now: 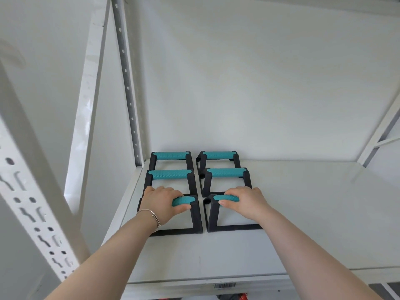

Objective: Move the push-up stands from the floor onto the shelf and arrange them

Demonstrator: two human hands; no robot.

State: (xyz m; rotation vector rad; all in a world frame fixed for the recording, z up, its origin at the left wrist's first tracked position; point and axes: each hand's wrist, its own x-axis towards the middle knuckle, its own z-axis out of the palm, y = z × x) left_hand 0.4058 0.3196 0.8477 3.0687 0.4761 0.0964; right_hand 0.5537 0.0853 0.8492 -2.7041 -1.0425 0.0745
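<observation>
Fingers (231, 192) of both hands curled tight around teal grips of the two nearest push-up stands (195, 215).

Matt blk plastic stands (195, 215), textured teal handles; painted-metal shelf (303, 213).

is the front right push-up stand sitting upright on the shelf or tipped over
Upright. The front right black push-up stand with the teal grip has its base frame flat on the white shelf, grip on top, held by the right hand.
</observation>
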